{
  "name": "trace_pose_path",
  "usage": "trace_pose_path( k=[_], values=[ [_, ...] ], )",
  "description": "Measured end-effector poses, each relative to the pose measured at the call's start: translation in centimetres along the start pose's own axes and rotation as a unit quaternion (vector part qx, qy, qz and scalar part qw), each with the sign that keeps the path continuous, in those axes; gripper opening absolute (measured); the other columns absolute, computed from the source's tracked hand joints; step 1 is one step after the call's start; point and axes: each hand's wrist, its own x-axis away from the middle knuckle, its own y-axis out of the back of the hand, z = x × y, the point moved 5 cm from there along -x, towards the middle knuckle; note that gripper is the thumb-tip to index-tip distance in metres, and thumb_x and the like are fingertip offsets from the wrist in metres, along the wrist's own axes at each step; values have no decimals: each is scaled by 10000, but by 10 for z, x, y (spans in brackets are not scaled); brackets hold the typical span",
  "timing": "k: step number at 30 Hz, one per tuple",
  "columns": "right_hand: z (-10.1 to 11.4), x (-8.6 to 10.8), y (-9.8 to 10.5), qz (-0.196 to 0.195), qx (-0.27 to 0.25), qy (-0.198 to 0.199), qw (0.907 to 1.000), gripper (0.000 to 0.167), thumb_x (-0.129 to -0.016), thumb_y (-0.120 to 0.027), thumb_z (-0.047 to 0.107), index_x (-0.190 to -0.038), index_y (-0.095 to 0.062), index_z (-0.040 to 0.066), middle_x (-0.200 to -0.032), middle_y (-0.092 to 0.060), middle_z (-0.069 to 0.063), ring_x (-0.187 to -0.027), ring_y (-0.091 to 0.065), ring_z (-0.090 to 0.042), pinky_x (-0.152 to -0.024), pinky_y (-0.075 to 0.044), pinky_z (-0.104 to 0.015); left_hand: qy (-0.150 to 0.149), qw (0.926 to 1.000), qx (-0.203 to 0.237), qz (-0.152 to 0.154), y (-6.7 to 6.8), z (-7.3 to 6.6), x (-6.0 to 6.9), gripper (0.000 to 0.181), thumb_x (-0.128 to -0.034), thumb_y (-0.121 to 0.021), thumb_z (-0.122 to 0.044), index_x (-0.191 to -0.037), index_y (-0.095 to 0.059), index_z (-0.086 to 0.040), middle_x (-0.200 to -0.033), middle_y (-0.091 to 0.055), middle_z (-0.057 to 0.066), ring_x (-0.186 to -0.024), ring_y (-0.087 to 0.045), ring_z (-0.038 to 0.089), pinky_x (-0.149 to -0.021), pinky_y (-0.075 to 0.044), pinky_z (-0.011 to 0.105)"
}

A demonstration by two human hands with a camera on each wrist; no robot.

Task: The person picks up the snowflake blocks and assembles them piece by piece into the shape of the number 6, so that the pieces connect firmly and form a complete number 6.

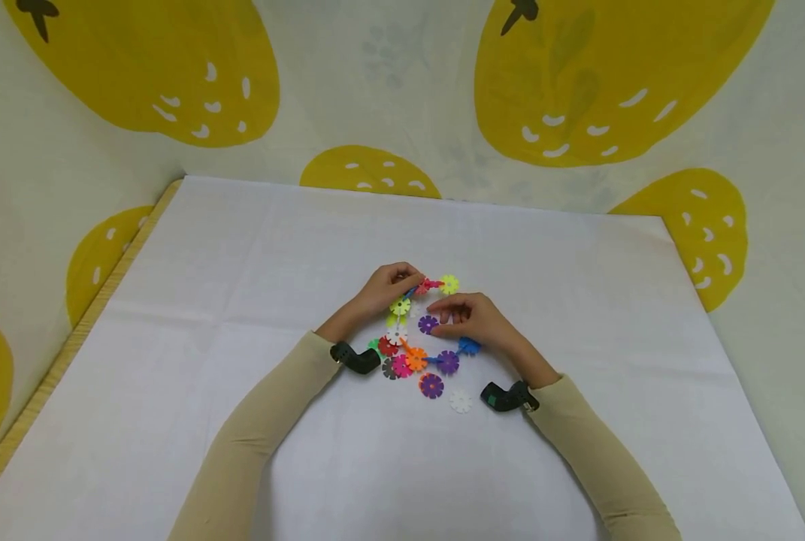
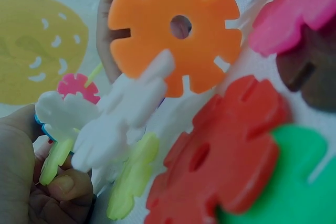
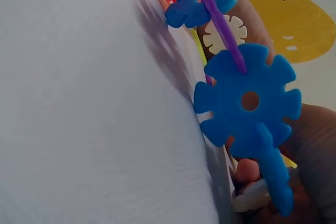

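Observation:
Slotted plastic snowflake discs are joined in a curved, multicoloured chain on the white-covered table. At its far left part, my left hand (image 1: 390,288) pinches the chain beside a blue piece and a red-pink disc (image 1: 423,285). A yellow disc (image 1: 449,284) ends that far part. My right hand (image 1: 473,319) has curled fingers and thumb around a disc; a white piece (image 3: 257,195) shows among them in the right wrist view. Close to the thumb tip is a purple disc (image 1: 428,324). Linked blue discs (image 3: 249,100) hang beside the right palm. The exact right-hand contact is partly hidden.
In the near part of the chain are an orange disc (image 1: 416,359) and a purple disc (image 1: 448,362). Loose purple (image 1: 432,386) and white (image 1: 460,400) discs lie nearer. Red (image 1: 388,346) and grey (image 1: 390,368) discs cluster near the left wrist. A patterned cloth hangs behind the table.

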Motion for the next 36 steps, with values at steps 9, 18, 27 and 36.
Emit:
trace_pose_path(
  k=[9,18,27,36],
  values=[
    [16,3,-2,268,517,531,9969,310,-813,-798,112,-1102,-717,30,-856,-628,-61,-713,-475,-213,-636,-370,-239,-52,10000,47,-71,0,-1,1,197,-997,-550,-187,-1043,-627,-12,-928,-647,86,-786,-529,125,-729,-417,239],
    [3,3,8,39,-88,220,9997,154,-845,-770,109,-957,-689,42,-780,-574,-37,-695,-486,-165,-608,-394,-222,-57,9999,64,64,-1,-2,1,255,-1005,-496,-151,-1191,-620,-28,-949,-654,104,-797,-525,122,-734,-411,234],
    [-8,7,18,-226,-738,-261,9967,149,-879,-736,121,-985,-682,32,-913,-679,-82,-811,-613,-198,-717,-518,-238,39,9998,57,183,-2,-3,2,344,-1037,-468,-286,-1116,-692,-38,-941,-617,47,-909,-509,135,-820,-398,252],
    [-13,13,28,-840,-890,-335,9919,190,-879,-731,101,-1018,-673,-15,-978,-682,-127,-823,-629,-143,-756,-511,-199,110,9990,-96,411,-4,-4,3,291,-879,-722,-277,-1109,-716,-99,-1125,-675,26,-1026,-570,149,-885,-463,289]
  ],
)
